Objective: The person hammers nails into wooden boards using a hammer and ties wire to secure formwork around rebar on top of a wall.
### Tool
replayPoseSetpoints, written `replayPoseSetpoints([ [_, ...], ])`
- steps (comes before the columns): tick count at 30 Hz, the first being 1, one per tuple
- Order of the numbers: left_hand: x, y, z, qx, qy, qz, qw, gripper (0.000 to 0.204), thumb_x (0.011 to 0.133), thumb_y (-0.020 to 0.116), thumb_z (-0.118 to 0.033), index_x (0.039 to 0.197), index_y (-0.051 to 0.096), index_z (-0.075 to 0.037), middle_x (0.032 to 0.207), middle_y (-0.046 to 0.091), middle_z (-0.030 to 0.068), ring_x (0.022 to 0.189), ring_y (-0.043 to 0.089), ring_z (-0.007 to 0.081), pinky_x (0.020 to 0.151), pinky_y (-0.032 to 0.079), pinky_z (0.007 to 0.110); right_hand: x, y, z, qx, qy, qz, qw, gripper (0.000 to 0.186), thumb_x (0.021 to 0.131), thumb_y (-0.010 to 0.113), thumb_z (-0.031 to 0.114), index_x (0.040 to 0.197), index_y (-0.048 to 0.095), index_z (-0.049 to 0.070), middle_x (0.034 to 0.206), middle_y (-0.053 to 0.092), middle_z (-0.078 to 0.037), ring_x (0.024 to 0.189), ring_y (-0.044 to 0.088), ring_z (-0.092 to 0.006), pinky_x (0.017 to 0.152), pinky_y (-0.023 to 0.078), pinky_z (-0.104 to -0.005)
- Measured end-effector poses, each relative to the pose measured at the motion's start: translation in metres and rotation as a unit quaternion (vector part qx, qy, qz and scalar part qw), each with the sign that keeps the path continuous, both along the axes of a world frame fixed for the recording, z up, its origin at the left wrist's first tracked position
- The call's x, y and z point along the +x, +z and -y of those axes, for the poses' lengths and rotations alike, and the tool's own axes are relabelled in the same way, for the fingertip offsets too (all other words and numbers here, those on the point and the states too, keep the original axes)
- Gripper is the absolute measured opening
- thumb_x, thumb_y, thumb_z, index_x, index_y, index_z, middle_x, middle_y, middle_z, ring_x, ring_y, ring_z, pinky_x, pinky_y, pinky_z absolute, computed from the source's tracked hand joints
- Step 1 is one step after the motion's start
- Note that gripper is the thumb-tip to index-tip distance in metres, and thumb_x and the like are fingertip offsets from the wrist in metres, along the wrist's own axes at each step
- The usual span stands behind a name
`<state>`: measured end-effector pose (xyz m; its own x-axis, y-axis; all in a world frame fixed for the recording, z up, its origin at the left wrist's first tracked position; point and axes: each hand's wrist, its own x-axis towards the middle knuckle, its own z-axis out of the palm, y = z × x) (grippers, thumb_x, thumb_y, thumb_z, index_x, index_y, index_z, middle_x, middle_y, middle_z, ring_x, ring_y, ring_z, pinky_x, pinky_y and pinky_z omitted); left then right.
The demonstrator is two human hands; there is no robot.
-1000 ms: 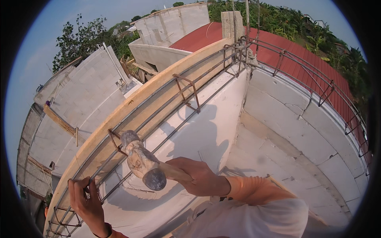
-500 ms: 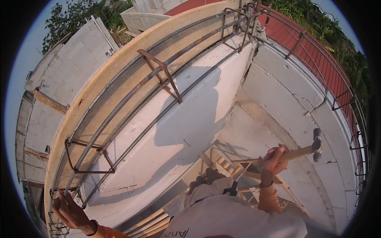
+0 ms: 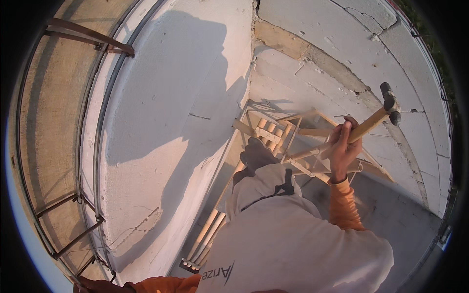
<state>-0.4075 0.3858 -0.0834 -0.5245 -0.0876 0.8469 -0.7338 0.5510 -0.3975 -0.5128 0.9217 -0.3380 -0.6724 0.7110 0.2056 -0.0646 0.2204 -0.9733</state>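
My right hand [image 3: 345,150] is closed around the wooden handle of a hammer [image 3: 372,123], which tilts up to the right with its dark head outermost. The hammer is in the air, in front of the right-hand wall. At the lower left edge, my left hand [image 3: 101,285] is partly cut off by the picture's rim, and its fingers look closed on a rebar cage [image 3: 101,132]. Long steel bars and brown stirrups make up this cage, which runs along the top of the white wall.
A curved wooden board [image 3: 49,132] stands behind the cage. The white wall [image 3: 161,97] bears my shadow; a cracked block wall [image 3: 337,44] meets it in a corner. Below are timber scaffolding [image 3: 317,128] and a bundle of long poles [image 3: 207,237].
My view has swung downward and to the left wall, so the roof and trees have mostly left it. My right hand still grips the hammer; my left stays by the rebar.
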Motion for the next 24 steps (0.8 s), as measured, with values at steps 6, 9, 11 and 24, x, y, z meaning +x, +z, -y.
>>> replayPoseSetpoints([
  [6, -0.027, -0.004, -0.031, 0.188, -0.325, -0.169, 0.911, 0.026, 0.107, 0.049, -0.031, 0.100, 0.066, -0.011, 0.100, 0.067, 0.0051, 0.101, 0.063, 0.0227, 0.093, 0.047, 0.039, 0.001, 0.005, 0.014, 0.005, 0.024, 0.005, 1.000, 0.027, 0.107, 0.056, 0.018, 0.121, 0.060, -0.005, 0.076, 0.063, -0.004, 0.056, 0.052, -0.0056, 0.050, 0.041, -0.0215],
  [9, -0.032, -0.003, -0.041, 0.042, -0.168, -0.135, 0.976, 0.026, 0.101, 0.062, -0.034, 0.099, 0.063, -0.008, 0.098, 0.065, 0.0070, 0.098, 0.063, 0.0243, 0.089, 0.049, 0.038, -0.009, 0.013, 0.017, 0.016, 0.036, -0.003, 0.999, 0.028, 0.107, 0.056, 0.018, 0.121, 0.060, -0.006, 0.076, 0.063, -0.004, 0.056, 0.052, -0.0057, 0.050, 0.041, -0.0215],
  [11, -0.025, -0.002, -0.022, 0.028, -0.093, -0.128, 0.987, 0.035, 0.094, 0.070, -0.036, 0.109, 0.063, -0.005, 0.107, 0.066, 0.0107, 0.102, 0.064, 0.0243, 0.091, 0.050, 0.037, -0.026, 0.026, 0.017, 0.022, 0.039, -0.028, 0.999, 0.029, 0.107, 0.056, 0.018, 0.121, 0.060, -0.006, 0.076, 0.063, -0.004, 0.056, 0.052, -0.0057, 0.049, 0.040, -0.0213],
  [24, -0.042, -0.011, -0.001, -0.126, -0.187, -0.202, 0.953, 0.027, 0.085, 0.079, -0.002, 0.093, 0.053, 0.000, 0.097, 0.068, 0.0168, 0.075, 0.070, 0.0215, 0.054, 0.059, 0.026, -0.204, 0.283, 0.030, 0.254, 0.292, -0.224, 0.895, 0.029, 0.103, 0.063, 0.026, 0.115, 0.069, 0.000, 0.092, 0.069, -0.005, 0.064, 0.059, -0.0088, 0.057, 0.046, -0.0253],
])
